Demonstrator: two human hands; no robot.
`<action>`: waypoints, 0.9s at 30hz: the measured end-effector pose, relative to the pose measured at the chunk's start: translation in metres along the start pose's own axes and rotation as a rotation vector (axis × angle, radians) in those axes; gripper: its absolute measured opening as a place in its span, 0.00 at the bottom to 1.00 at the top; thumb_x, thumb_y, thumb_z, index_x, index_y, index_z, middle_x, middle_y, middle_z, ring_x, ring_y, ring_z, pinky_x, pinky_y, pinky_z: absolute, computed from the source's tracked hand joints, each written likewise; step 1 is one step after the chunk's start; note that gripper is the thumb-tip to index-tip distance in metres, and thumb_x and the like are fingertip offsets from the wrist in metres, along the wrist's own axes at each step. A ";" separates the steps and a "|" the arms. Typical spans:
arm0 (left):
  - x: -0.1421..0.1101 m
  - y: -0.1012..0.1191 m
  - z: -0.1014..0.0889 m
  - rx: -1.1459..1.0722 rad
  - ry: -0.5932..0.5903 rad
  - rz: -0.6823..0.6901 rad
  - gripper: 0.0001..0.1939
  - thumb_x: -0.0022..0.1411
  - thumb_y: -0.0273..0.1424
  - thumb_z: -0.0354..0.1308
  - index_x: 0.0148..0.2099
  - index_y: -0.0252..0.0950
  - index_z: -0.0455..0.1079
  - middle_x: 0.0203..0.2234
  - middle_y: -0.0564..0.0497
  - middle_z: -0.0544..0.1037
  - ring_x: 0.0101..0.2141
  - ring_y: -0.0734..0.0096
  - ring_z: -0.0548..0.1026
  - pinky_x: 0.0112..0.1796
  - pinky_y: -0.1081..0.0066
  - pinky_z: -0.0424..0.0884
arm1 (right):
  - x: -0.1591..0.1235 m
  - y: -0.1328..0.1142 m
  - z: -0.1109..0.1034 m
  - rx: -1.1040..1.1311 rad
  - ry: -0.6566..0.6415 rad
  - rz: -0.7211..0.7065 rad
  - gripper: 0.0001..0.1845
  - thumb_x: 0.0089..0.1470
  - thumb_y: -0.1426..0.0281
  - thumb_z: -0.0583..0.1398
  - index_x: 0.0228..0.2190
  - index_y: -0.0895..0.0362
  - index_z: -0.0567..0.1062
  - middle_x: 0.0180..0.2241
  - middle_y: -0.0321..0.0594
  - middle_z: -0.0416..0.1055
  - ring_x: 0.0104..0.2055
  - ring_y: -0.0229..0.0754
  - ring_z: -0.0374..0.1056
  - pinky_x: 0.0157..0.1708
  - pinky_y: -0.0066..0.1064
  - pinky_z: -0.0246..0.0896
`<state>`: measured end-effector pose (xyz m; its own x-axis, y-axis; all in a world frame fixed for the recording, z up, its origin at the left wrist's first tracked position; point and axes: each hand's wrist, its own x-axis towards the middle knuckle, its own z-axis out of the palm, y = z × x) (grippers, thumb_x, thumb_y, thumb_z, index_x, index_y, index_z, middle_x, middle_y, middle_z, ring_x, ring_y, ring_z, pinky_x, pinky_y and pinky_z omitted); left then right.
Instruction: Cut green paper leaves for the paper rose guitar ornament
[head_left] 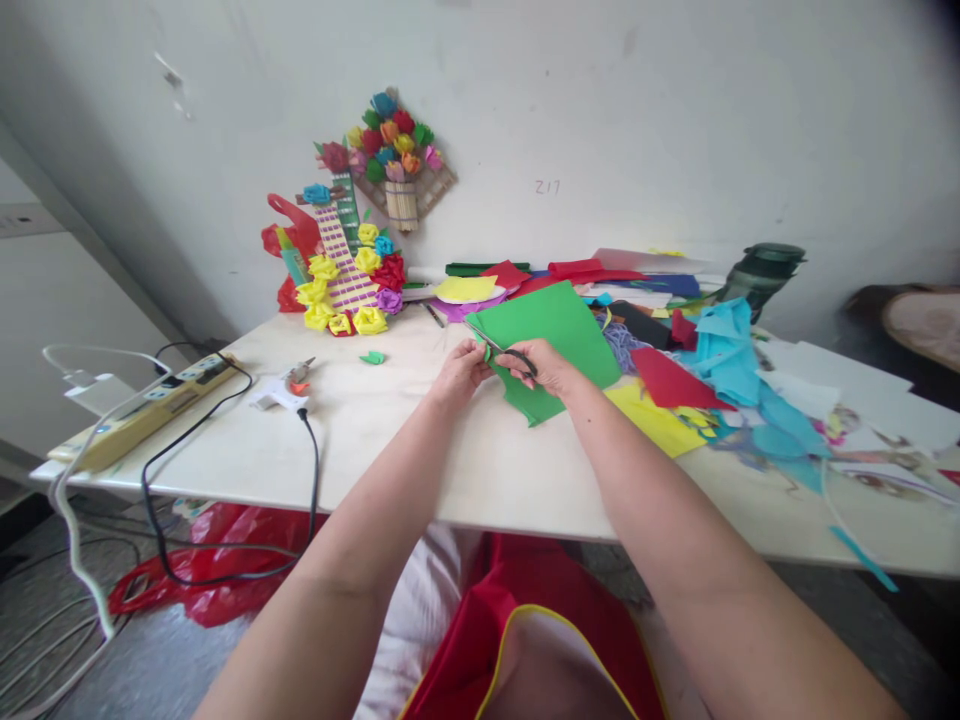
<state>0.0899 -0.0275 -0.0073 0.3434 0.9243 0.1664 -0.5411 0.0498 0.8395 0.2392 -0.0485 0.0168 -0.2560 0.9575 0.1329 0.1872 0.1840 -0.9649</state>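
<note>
My right hand (545, 366) grips a pair of dark-handled scissors (521, 359), their blades pointing up and left. Between the fingers of my left hand (463, 368) is a small piece of green paper (487, 352), close against the scissor blades. Whether the blades are cutting it I cannot make out. Under the scissors and my right hand lies a large green sheet (574, 325) with a jagged lower left edge. A small green paper cutout (373, 357) rests on the table, left of my hands.
A hot glue gun (289, 390) and a power strip (150, 410) with cords sit at the left. Paper flower crafts (345, 260) stand by the wall. Coloured paper scraps (675, 375) and a dark green bottle (761, 275) occupy the right. A red bag (232, 560) is below.
</note>
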 end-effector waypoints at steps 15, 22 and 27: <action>0.009 -0.005 -0.015 0.058 0.114 0.076 0.14 0.49 0.31 0.64 0.27 0.33 0.59 0.25 0.53 0.73 0.29 0.75 0.74 0.36 0.70 0.70 | 0.001 0.003 0.009 0.131 0.093 0.105 0.15 0.39 0.68 0.67 0.28 0.59 0.68 0.11 0.26 0.61 0.10 0.29 0.55 0.07 0.20 0.48; 0.011 -0.002 -0.019 0.089 0.182 0.113 0.15 0.48 0.33 0.65 0.26 0.32 0.60 0.25 0.52 0.73 0.30 0.73 0.75 0.40 0.67 0.70 | 0.011 0.019 0.003 -0.021 0.256 0.053 0.18 0.34 0.65 0.69 0.28 0.60 0.72 0.14 0.30 0.65 0.13 0.31 0.59 0.14 0.23 0.57; 0.011 0.000 -0.018 0.116 0.219 0.104 0.15 0.50 0.35 0.63 0.27 0.33 0.60 0.28 0.50 0.73 0.32 0.73 0.75 0.39 0.66 0.69 | 0.015 0.027 -0.003 -0.632 0.403 -0.072 0.15 0.38 0.58 0.66 0.29 0.55 0.79 0.23 0.38 0.73 0.28 0.40 0.68 0.26 0.27 0.59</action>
<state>0.0798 -0.0103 -0.0147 0.1092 0.9827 0.1495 -0.4690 -0.0817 0.8794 0.2431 -0.0280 -0.0069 0.0561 0.9233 0.3800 0.7229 0.2250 -0.6533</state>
